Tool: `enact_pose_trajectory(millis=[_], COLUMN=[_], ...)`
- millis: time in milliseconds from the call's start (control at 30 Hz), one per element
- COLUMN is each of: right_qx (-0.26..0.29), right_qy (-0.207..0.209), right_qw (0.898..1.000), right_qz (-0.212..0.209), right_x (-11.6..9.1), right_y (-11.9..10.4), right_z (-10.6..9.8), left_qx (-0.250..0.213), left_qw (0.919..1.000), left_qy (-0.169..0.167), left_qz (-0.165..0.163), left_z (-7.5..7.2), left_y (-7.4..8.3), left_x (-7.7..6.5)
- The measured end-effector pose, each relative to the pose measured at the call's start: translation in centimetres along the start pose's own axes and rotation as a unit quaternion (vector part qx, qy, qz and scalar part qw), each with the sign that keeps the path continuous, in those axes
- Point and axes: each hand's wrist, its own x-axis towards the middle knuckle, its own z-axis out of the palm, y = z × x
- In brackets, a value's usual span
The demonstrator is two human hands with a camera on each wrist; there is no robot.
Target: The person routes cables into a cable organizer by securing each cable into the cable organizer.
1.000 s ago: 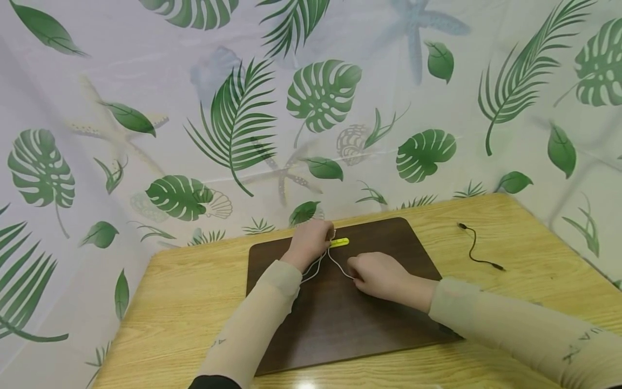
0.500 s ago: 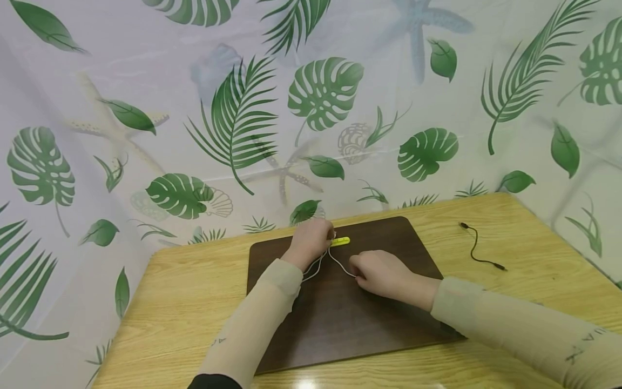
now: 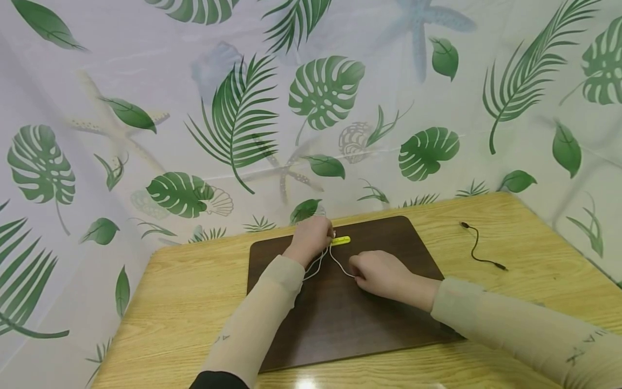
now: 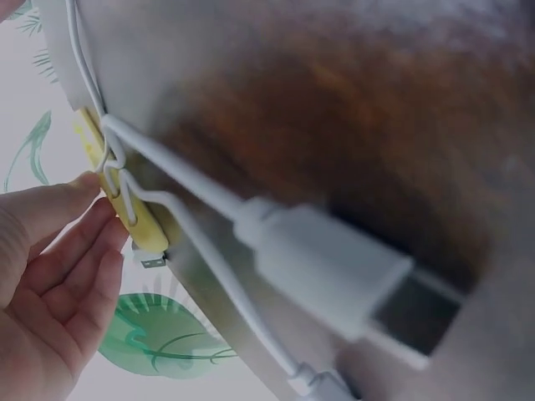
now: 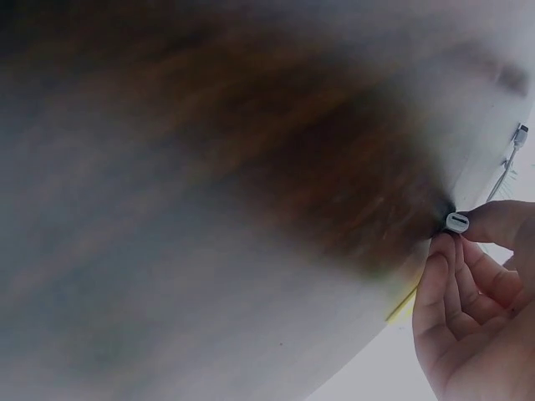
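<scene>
My left hand (image 3: 311,236) pinches a slim yellow cable holder (image 4: 144,224) at the far edge of the dark brown board, thumb in front and fingers behind. White charging cable (image 4: 192,175) strands run through it and across its front. A small metal USB plug (image 4: 150,257) shows beside the holder's end. Close to the left wrist camera hangs a larger white plug (image 4: 334,276), blurred. My right hand (image 3: 381,270) pinches a white connector (image 5: 457,222) between thumb and fingers, its slot facing the camera. From it, a thin white strand leads back to the holder.
The brown board (image 3: 350,329) lies on a light wood table (image 3: 184,302). To the right rests a short black cable (image 3: 473,246) with a plug at each end. A leaf-patterned cloth (image 3: 320,108) stands behind the table.
</scene>
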Motion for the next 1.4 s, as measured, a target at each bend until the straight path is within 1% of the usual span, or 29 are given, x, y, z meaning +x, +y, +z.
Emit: enact_pose_trajectory(millis=[167,467,567,733,833,1000,1033,1167,1233,1267,1400], right_qx=[0.005,0.009,0.009,0.009,0.012,0.016,0.018,0.021,0.021,0.020,0.016], right_qy=[-0.003,0.000,0.002,0.002,-0.001,-0.004,-0.005,-0.006,-0.008,-0.008,-0.008], right_qw=[1.000,1.000,1.000,1.000,1.000,1.000,1.000,1.000,1.000,1.000,1.000], right_qz=[0.003,0.000,-0.003,0.001,0.004,0.007,0.009,0.010,0.013,0.012,0.012], right_x=[0.0,0.0,0.1,0.1,0.2,0.2,0.2,0.2,0.2,0.3,0.4], right_y=[0.0,0.0,0.0,0.1,0.1,0.0,0.0,-0.2,-0.2,-0.2,-0.1], right_z=[0.1,0.3,0.4,0.5,0.6,0.7,0.7,0.5,0.3,0.2,0.1], left_qx=[0.004,0.004,0.022,0.060,0.061,0.046,0.042,0.032,0.037,0.045,0.074], left_qw=[1.0000,0.9994,0.9987,0.9967,0.9964,0.9969,0.9976,0.9980,0.9981,0.9974,0.9962], left_qy=[-0.008,-0.030,-0.039,-0.045,-0.051,-0.060,-0.049,-0.050,-0.048,-0.056,-0.045], left_qz=[-0.001,0.018,0.025,0.033,0.029,0.022,0.028,0.022,0.017,0.010,0.007], left_z=[0.0,-0.5,-0.5,-0.4,-0.4,-0.4,0.2,0.3,0.4,-0.1,-0.5], left_y=[0.0,-0.1,-0.1,0.2,0.2,0.0,-0.4,-0.4,-0.3,0.2,0.9], left_x=[0.2,0.4,0.5,0.7,0.7,1.0,1.3,1.5,1.6,1.3,1.2])
